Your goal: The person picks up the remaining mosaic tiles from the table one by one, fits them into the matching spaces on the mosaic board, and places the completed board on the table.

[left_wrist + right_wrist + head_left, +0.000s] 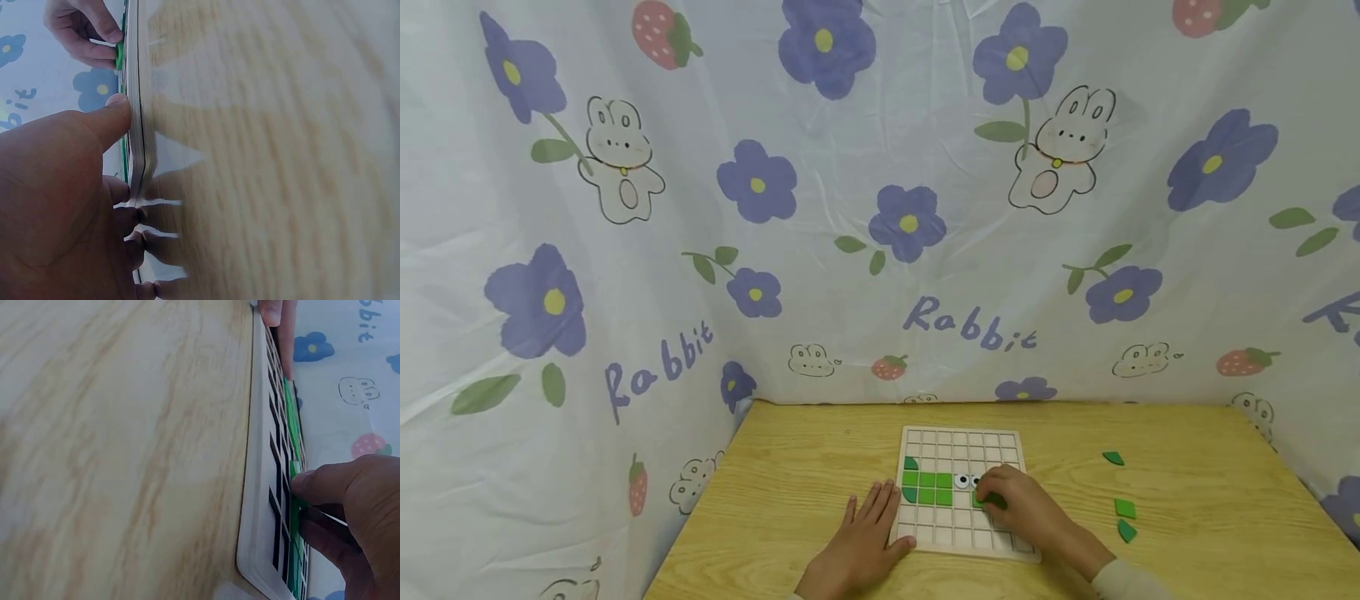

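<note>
A pale wooden grid board (934, 536) lies on the table. Toward its left sit several bright green square tiles (927, 497), with dark green rounded pieces (911, 462) at their left end. Two round white eye pieces (962, 481) with black pupils come farther right, one partly covered by the right fingers. My right hand (1028, 505) pinches a green tile (294, 470) between thumb and fingers, low over the right part of the grid. My left hand (859, 542) rests by the board's left edge with fingers extended, its thumb (115, 115) against the near corner.
On the table right of the board lie a loose green square (1124, 507) and two dark green rounded pieces (1127, 531), one farther back. Behind the wooden table (790, 467) hangs a white cloth (835, 325) printed with flowers and rabbits.
</note>
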Tool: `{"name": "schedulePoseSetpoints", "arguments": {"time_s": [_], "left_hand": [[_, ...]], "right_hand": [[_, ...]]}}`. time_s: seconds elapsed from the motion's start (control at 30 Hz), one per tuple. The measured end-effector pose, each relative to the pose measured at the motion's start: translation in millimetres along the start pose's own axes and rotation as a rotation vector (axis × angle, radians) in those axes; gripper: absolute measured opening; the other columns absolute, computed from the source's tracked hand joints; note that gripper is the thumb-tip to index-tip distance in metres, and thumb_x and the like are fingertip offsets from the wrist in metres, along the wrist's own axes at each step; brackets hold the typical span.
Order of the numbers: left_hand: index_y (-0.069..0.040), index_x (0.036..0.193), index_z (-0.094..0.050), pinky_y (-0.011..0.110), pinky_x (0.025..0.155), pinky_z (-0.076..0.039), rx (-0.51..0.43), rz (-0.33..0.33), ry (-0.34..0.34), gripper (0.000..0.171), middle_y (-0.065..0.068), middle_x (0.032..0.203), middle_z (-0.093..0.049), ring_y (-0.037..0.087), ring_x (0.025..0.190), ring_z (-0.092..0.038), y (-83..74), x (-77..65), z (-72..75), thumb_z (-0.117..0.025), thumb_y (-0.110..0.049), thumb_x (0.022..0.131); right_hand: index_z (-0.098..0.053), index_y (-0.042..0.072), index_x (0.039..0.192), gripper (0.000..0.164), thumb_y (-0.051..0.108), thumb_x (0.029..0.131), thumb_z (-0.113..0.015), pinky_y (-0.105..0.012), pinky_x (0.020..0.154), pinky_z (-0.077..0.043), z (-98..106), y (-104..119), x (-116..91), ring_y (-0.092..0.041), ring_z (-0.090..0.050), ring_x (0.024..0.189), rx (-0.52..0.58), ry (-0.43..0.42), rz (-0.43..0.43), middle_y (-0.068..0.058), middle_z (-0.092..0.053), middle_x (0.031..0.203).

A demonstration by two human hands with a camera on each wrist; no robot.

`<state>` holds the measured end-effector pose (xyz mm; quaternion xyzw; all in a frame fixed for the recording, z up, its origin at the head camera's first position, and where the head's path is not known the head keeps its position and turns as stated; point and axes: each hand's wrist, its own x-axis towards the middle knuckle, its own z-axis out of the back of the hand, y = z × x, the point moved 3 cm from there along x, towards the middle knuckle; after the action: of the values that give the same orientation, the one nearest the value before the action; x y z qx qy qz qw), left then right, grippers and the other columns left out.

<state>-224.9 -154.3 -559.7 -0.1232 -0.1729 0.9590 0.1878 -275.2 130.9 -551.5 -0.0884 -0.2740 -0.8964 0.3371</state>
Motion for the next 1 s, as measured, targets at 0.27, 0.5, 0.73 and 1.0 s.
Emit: {"name": "schedulePoseSetpoints", "arguments": {"time_s": [0.27,0.5,0.73,1.0], "left_hand": [[-0.007,0.171,-0.023,0.070,0.130,-0.014,0.016,-0.004,-0.017,0.085,0.013,0.180,-0.015,0.036,0.167,-0.013,-0.4,1.4,0.1,-0.047,-0.061,0.109],[-0.006,0.171,-0.023,0.072,0.129,-0.012,-0.015,-0.016,-0.014,0.086,0.016,0.180,-0.015,0.039,0.167,-0.013,-1.1,0.6,0.6,-0.047,-0.061,0.109],[-0.006,0.171,-0.023,0.071,0.129,-0.014,-0.004,-0.008,-0.016,0.084,0.015,0.180,-0.016,0.038,0.167,-0.014,-1.8,-0.3,1.4,-0.048,-0.059,0.110],[-0.007,0.171,-0.023,0.070,0.129,-0.014,0.007,-0.006,-0.012,0.084,0.014,0.180,-0.015,0.038,0.167,-0.015,-2.3,-0.9,1.7,-0.048,-0.059,0.110]], "right_hand": [[-0.082,0.016,0.099,0.014,0.005,0.090,-0.084,-0.034,0.088,-0.060,1.1,2.0,-1.7,-0.016,-0.062,0.102,-0.055,-0.016,0.051,0.003,-0.075,0.110],[-0.084,0.016,0.099,0.012,0.007,0.091,-0.084,-0.031,0.086,-0.059,1.2,2.0,-1.4,-0.013,-0.060,0.100,-0.059,0.000,0.034,0.005,-0.075,0.108],[-0.083,0.018,0.098,0.013,0.007,0.092,-0.084,-0.032,0.084,-0.059,1.5,1.6,-2.9,-0.010,-0.059,0.098,-0.059,-0.003,0.036,0.006,-0.075,0.107],[-0.081,0.020,0.098,0.013,0.008,0.092,-0.084,-0.049,0.102,-0.058,4.7,1.9,-5.0,-0.016,-0.068,0.104,-0.063,-0.003,0.018,0.008,-0.075,0.108]]}}
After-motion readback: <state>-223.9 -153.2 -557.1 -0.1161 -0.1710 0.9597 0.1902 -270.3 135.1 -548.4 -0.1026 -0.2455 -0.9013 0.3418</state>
